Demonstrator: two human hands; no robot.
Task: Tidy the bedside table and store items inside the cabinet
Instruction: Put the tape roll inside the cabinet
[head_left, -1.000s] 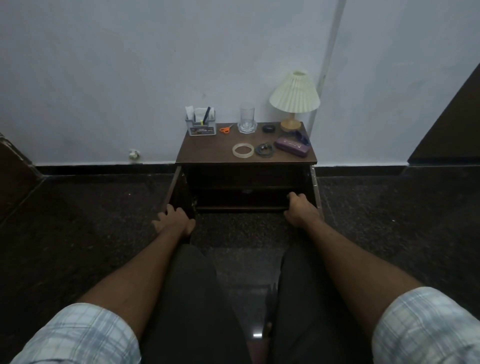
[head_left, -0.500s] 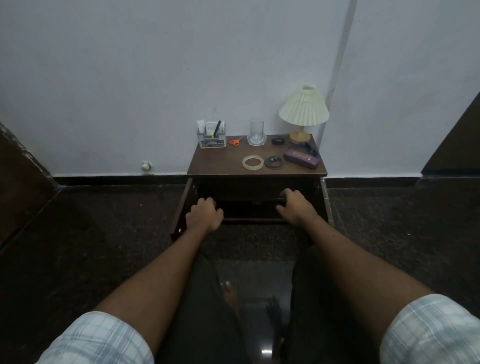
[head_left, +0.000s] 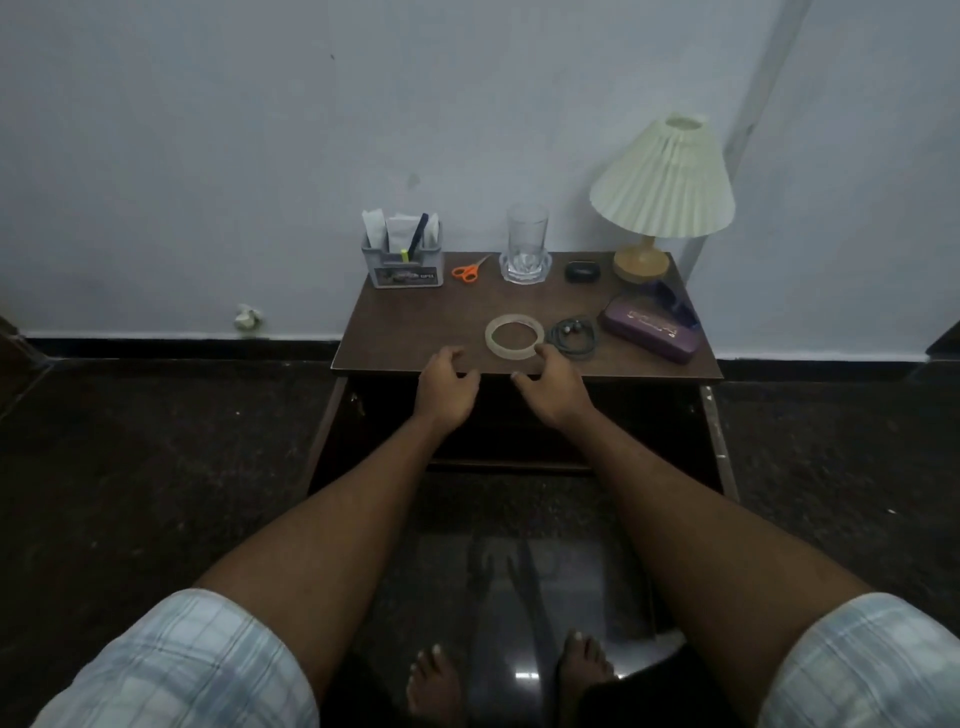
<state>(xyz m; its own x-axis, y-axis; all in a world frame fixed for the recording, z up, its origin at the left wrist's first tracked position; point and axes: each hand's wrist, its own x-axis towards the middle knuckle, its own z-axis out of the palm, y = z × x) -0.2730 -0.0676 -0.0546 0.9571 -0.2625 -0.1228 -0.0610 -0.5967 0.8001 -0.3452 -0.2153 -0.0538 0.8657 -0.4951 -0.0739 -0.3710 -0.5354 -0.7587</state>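
A dark wooden bedside table (head_left: 415, 322) stands against the wall with both cabinet doors swung open below. On top lie a clear tape roll (head_left: 514, 336), coiled earphones (head_left: 574, 336), a purple glasses case (head_left: 649, 332), orange scissors (head_left: 466, 271), a glass (head_left: 527, 249) on a coaster, a small black case (head_left: 582, 271) and a grey organiser (head_left: 404, 257). My left hand (head_left: 448, 387) hovers at the table's front edge, fingers loosely curled, holding nothing. My right hand (head_left: 551, 387) is beside it, its fingertips close to the tape roll, also holding nothing.
A cream pleated lamp (head_left: 662, 182) stands at the table's back right corner. The left door (head_left: 332, 431) and the right door (head_left: 719, 441) jut out over the dark floor. My bare feet (head_left: 511, 680) are below. A crumpled white scrap (head_left: 248, 317) lies by the skirting.
Both hands have left the open cabinet doors and risen to the front edge of the tabletop, close together. The view has moved nearer to the table.
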